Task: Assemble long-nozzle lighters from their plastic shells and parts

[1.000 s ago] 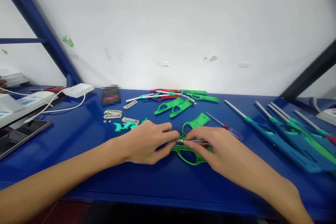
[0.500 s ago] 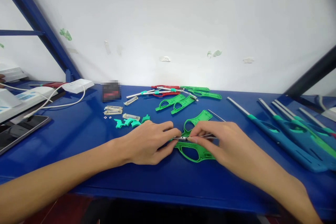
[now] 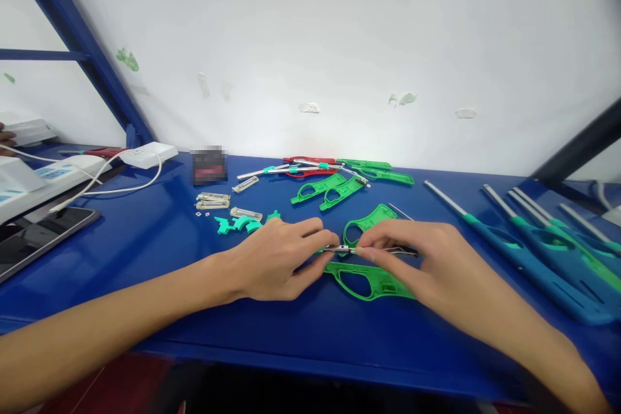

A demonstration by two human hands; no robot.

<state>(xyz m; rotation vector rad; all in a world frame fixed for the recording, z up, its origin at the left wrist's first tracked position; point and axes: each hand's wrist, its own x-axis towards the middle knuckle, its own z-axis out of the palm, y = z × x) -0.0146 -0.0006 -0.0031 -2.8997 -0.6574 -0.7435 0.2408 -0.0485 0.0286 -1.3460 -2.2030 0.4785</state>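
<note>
My left hand (image 3: 286, 259) pinches the left end of a small metal-and-white part (image 3: 345, 249). At its right end, my right hand (image 3: 412, 249) grips the same part between thumb and fingertips, with thin wires (image 3: 400, 251) trailing under that palm. Just below my fingertips lies a green handle shell (image 3: 371, 281), its hollow side up, its right end near my right hand. Another green shell (image 3: 376, 215) rests behind my right hand, partly covered by it. Beyond that, a thin metal rod (image 3: 398, 211) lies on the table.
Turquoise pieces (image 3: 240, 224) and clear parts (image 3: 213, 200) lie at the left of centre. Red and green shells (image 3: 339, 187) with metal rods are farther back. Several blue lighters (image 3: 524, 259) lie at the right. A phone (image 3: 43, 239) and a power strip (image 3: 53, 181) are at the left.
Both hands have lifted the small part slightly off the lower green shell, and more of the part shows between my fingertips. The whole view has shifted a little.
</note>
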